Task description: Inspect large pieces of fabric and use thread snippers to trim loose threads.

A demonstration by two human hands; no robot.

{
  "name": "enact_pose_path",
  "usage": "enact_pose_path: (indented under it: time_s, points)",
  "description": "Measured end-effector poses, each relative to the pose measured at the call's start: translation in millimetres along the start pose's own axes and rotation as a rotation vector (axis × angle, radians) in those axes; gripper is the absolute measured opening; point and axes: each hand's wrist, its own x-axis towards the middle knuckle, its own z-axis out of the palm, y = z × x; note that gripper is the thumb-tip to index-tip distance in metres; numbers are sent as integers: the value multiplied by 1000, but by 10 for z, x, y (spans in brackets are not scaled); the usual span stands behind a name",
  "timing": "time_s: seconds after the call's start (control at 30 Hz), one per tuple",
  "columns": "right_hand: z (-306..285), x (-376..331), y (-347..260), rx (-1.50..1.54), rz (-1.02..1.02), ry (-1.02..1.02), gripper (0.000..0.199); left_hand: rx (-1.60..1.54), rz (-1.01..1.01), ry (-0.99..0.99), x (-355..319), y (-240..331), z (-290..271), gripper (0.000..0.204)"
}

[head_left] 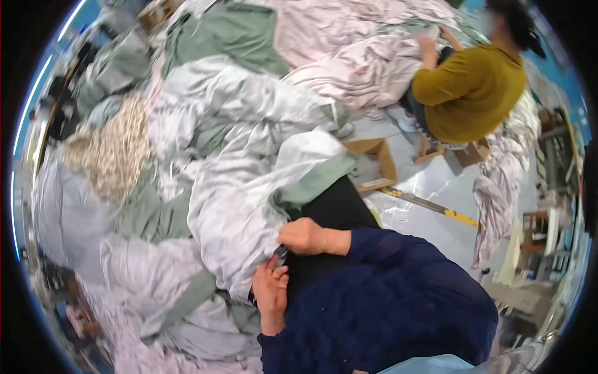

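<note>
A large white cloth with a green border spreads over my lap and onto the pile to the left. At its near edge my left hand is closed, with the fingers curled in at the cloth. Just above it, my right hand is bent into a loose fist against the same edge. A small dark tool with a reddish part shows between the two hands. It seems to come out of the right hand's grip; its exact kind is too small to tell.
Heaped white, green and pink cloths surround me on the left and ahead. At upper right another person in a mustard top handles pinkish cloth. An open cardboard box stands on the grey floor, beside a yellow-and-dark strip.
</note>
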Motion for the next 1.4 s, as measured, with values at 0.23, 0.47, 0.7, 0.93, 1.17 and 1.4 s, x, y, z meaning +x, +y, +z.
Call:
enact_pose_path:
  time_s: [0.23,0.47,0.7,0.93,1.17,1.4]
  points:
    - [-151,2,8,-66,-8,-3,12,-277,-151,-23,432,140,-148,16]
    - [3,-70,-53,-33,-18,-27,9,204,504,341,44,64,199,13]
    - [-140,-28,162,-80,53,52,30,3,363,7,316,140,222,40]
    - [-43,7,101,22,193,-105,40,-17,397,49,241,179,288,43]
    - [18,35,-69,307,418,-55,40,-32,353,1,224,165,190,43]
    - [152,-51,21,372,467,-140,31,-88,269,-70,223,138,106,33]
